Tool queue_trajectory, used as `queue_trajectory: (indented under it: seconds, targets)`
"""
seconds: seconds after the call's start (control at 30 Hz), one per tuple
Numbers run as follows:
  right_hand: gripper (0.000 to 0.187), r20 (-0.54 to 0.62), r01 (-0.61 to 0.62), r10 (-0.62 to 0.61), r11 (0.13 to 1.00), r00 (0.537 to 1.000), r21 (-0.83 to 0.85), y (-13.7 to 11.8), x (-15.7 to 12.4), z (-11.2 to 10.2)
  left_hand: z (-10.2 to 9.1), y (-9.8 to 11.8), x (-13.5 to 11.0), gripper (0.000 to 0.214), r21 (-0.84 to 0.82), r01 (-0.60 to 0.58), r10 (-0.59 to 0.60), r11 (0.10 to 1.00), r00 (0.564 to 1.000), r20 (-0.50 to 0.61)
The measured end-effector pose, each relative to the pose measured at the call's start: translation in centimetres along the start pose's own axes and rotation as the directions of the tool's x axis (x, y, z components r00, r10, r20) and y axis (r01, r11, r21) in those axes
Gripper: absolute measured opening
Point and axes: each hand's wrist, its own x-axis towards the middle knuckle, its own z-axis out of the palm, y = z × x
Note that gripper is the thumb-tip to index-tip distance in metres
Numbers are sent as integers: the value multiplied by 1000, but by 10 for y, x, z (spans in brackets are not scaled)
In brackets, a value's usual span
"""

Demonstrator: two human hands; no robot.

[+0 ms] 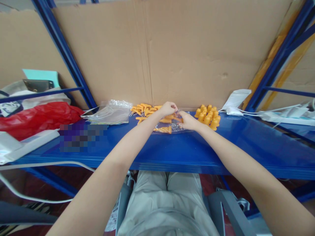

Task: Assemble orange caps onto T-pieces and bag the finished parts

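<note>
My left hand (pixel 169 108) is closed in a pinch just above the clear plastic bags; whatever sits between its fingertips is too small to make out. Close by on the right, my right hand (pixel 188 120) has its thumb and fingers closed on a clear plastic bag (pixel 175 127). A bagged orange piece (pixel 164 129) lies below the hands. Behind my left forearm, loose orange T-shaped handles (pixel 144 107) with small metal chains are piled up. Several orange bell-shaped caps (pixel 208 115) stand grouped to the right of my right hand.
A stack of clear bags (pixel 110 112) lies left on the blue table (pixel 152 154). Farther left are a red plastic bag (pixel 46 116) and a white power strip (pixel 29 146). A white object with cables (pixel 236 101) stands back right. Cardboard (pixel 192 52) walls the back, between blue posts (pixel 71 65).
</note>
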Motion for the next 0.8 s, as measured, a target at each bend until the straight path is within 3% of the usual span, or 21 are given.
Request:
queue_trajectory:
  seconds: [0.13, 0.3, 0.57, 0.73, 0.8]
  targets:
    - [56, 18, 81, -84, 988, 996, 129, 9, -4, 2, 0, 2, -3, 12, -12, 41, -41, 999, 999, 6]
    - [61, 129, 98, -108, 992, 986, 81, 8, -6, 1, 2, -2, -9, 12, -43, 106, -104, 993, 994, 42]
    - [21, 100, 6, 14, 980, 995, -199, 0, -5, -12, 2, -4, -10, 15, -68, 154, -153, 986, 988, 19]
    - [19, 331, -103, 102, 995, 938, -15, -8, -9, -19, -2, 0, -8, 13, -73, 126, -124, 989, 992, 20]
    - [17, 334, -133, 110, 990, 936, 47, -9, -9, -18, -3, 1, -7, 13, -80, 102, -100, 992, 995, 25]
